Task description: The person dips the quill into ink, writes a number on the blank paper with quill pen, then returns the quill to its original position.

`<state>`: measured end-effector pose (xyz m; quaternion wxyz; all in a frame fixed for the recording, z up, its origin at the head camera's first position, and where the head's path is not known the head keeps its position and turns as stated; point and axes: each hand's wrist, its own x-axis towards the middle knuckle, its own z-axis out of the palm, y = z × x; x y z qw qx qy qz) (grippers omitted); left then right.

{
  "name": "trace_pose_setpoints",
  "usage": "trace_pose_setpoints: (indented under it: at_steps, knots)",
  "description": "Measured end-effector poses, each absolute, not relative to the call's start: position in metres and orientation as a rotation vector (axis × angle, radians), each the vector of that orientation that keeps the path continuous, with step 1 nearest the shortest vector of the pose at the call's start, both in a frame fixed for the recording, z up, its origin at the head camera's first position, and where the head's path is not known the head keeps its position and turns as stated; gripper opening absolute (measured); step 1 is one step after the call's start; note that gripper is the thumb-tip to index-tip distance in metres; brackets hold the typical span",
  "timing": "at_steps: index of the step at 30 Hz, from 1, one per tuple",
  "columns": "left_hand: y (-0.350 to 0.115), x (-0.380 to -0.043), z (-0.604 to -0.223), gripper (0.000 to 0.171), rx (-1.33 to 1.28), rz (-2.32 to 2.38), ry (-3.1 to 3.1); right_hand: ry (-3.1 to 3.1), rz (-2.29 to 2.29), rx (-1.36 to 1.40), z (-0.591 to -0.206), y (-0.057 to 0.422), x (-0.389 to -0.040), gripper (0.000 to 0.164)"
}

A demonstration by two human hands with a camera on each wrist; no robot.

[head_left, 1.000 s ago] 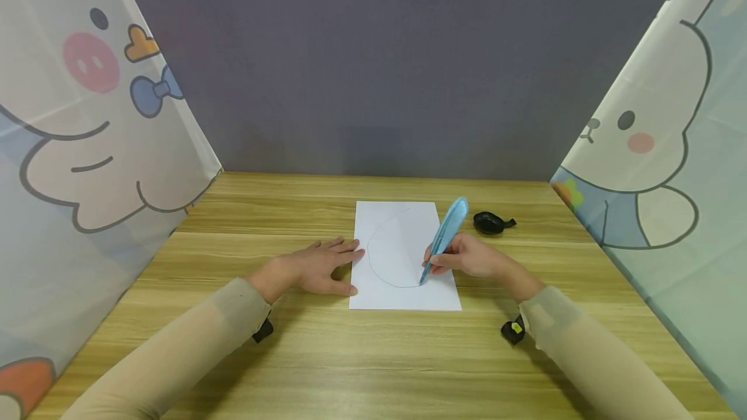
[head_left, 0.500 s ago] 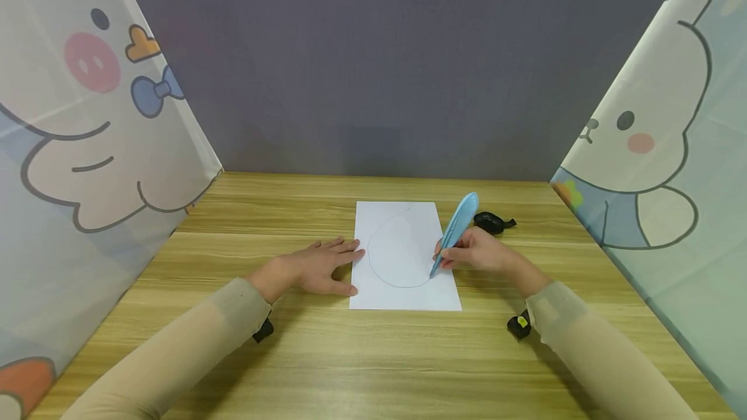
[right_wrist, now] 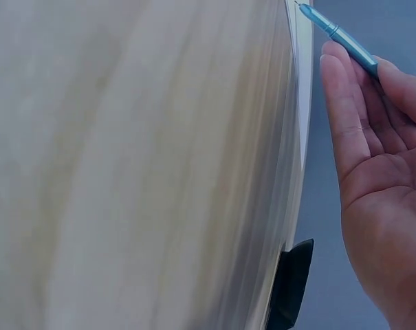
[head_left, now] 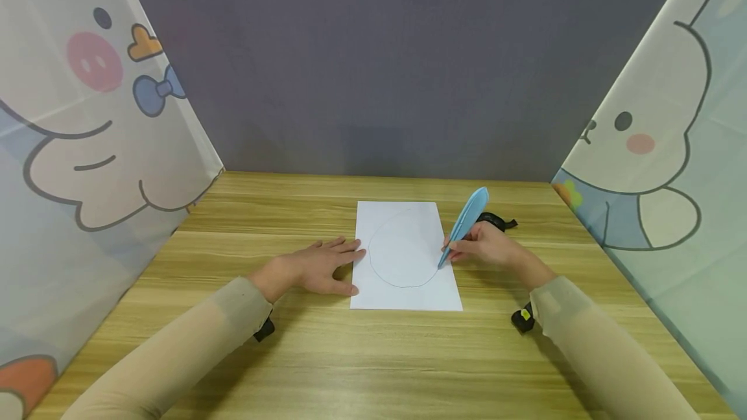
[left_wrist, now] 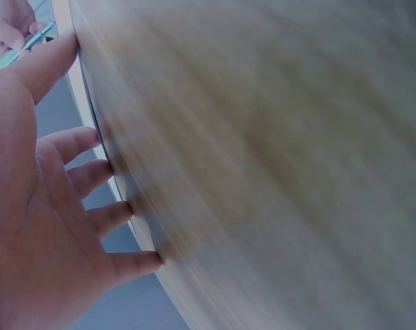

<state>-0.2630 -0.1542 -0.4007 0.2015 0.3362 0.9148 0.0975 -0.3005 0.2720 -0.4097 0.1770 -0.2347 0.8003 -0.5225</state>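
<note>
A light blue feather-shaped pen (head_left: 469,216) is pinched between the thumb and fingers of my right hand (head_left: 487,244), its plume leaning up and to the right. Its tip meets a white sheet of paper (head_left: 403,245) near the right edge, at the end of a thin curved line that runs down the left side and round the bottom. In the right wrist view the pen's teal barrel (right_wrist: 338,34) points at the paper. My left hand (head_left: 318,269) lies with fingers spread, fingertips and thumb on the sheet's left edge.
Behind my right hand, partly covered by it, lies a small black object (head_left: 496,221) with a short tail on the wooden table (head_left: 327,361). A dark grey panel (head_left: 385,70) rises at the back, with cartoon-printed cloths (head_left: 648,212) along both sides.
My right hand has moved right and slightly away from me with the pen, and the drawn curve now extends further up the right side. My left hand has stayed in place.
</note>
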Motion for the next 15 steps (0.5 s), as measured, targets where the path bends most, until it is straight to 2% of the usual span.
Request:
trace_pose_setpoints:
  at_steps: [9,15]
  knots:
    - [-0.1538,-0.2628,-0.4007,0.091,0.942,0.27,2.558,2.305,-1.466,-0.551,-0.4078,0.2755,-0.3046,0.032]
    - [-0.154,-0.2622,-0.4004,0.091,0.937,0.269,2.556,2.334,-1.471,-0.584,-0.4084,0.2778,-0.3089,0.03]
